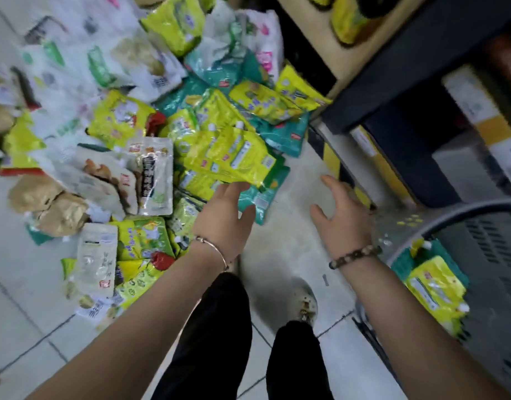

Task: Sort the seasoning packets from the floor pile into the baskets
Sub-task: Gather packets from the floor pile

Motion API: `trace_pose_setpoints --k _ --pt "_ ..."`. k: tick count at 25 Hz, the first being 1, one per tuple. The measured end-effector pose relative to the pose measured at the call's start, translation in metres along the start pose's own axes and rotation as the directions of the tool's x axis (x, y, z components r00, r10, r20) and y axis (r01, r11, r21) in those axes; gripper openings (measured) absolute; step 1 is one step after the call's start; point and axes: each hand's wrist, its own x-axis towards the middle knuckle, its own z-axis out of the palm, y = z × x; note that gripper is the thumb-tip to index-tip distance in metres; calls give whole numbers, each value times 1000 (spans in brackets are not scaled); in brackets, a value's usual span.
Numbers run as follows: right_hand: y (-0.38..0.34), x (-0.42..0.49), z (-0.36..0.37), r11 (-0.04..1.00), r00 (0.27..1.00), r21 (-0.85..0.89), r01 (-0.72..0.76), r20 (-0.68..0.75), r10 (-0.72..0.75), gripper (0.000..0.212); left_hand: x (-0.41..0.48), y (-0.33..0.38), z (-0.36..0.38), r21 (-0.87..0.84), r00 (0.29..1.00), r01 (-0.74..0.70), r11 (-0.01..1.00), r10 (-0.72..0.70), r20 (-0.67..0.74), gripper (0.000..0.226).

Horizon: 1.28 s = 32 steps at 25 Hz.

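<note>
A big pile of seasoning packets (138, 134) covers the floor ahead and to the left: yellow-green, teal, white and brown ones. My left hand (224, 217) reaches into the pile's near edge, fingers spread, touching a teal packet (260, 197) under a stack of yellow spouted pouches (234, 154). My right hand (343, 209) hovers open above bare floor to the right of the pile, holding nothing. At the right edge sits a grey basket (485, 241) with yellow and teal packets (433, 287) lying in it.
Dark store shelving (421, 90) with boxed goods runs along the right, its base close to my right hand. My black-trousered legs and a shoe (303, 301) stand on the tiled floor between pile and basket. The view is blurred by motion.
</note>
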Motion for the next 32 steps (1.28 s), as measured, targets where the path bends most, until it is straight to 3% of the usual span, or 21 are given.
trace_pose_setpoints --k 6,12,16,20,24,27,30,32 --pt "-30 80 87 993 974 -109 34 227 -8 47 43 -84 -10 -14 978 205 979 -205 32 37" --pt "4 182 185 953 920 -304 12 376 108 54 101 -146 35 -35 938 342 939 -339 72 37" --pt "42 245 231 938 881 -336 -85 415 229 78 144 -169 78 -117 933 354 928 -340 122 36" --pt "63 281 258 919 874 -388 -68 422 243 101 165 -186 110 -224 929 369 902 -349 121 33" --pt "75 286 269 926 906 -364 -102 350 238 81 158 -199 127 -257 904 427 867 -404 138 33" --pt "79 279 262 953 943 -293 -78 288 166 42 153 -200 128 -299 887 460 836 -441 135 31" --pt "75 257 245 990 940 -133 -47 330 89 25 144 -193 121 -457 860 496 739 -490 141 27" --pt "64 232 230 998 940 12 -61 337 53 12 137 -187 111 -602 837 509 615 -516 182 34"
